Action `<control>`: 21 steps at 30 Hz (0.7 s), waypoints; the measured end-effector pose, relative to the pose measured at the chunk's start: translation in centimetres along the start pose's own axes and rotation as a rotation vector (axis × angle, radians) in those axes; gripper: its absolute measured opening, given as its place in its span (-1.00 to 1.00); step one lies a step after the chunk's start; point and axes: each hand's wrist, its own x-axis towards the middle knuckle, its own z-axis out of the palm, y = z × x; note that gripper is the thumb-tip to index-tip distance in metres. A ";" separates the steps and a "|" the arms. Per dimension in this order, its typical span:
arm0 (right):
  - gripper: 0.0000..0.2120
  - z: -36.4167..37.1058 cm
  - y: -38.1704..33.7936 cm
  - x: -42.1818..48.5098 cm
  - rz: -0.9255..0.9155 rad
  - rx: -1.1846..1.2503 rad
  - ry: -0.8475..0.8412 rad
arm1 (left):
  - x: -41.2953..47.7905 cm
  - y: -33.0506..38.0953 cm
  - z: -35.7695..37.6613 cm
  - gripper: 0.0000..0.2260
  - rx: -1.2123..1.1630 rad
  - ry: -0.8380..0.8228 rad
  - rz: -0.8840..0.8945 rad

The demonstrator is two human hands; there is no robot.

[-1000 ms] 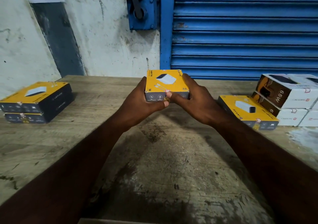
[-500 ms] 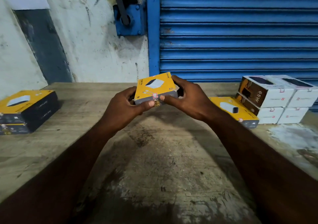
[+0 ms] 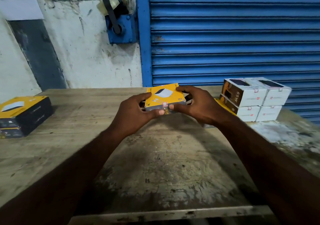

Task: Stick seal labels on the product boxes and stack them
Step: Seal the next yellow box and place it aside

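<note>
Left end of the table (image 3: 72,138): stack of yellow-and-black boxes (image 3: 24,114), two high, small seals on the near ends. Centre: the left hand (image 3: 136,111) grips the yellow box (image 3: 164,95) by its left side, fingers (image 3: 144,97) curled at the edge, thumb along the near face beside the seal label (image 3: 165,104). The box is held above the table, top tilted a bit toward the camera. The right hand (image 3: 195,107) grips the right side, fingers hooked over the far edge, thumb tip pressing by the label (it folds over the top-front edge; can't tell if it's fully stuck down).

Handling guess: light stiff carton, glossy so slightly slippery, and the corners would dent if squeezed. Best held by opposite side walls, leaving the label edge free.

Right: second yellow box (image 3: 223,104), mostly hidden behind the right wrist, then white boxes (image 3: 254,98) stacked two high with red-marked seals.
</note>
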 end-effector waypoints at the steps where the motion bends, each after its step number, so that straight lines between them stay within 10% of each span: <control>1: -0.25 -0.6 0.3 -0.3 0.012 -0.013 -0.014 | -0.1 0.4 0.5 -0.29 0.007 -0.001 0.000; 21: -0.40 -8.5 5.0 -3.9 0.181 -0.335 -0.186 | -0.5 6.8 11.2 -0.26 -0.043 -0.063 -0.103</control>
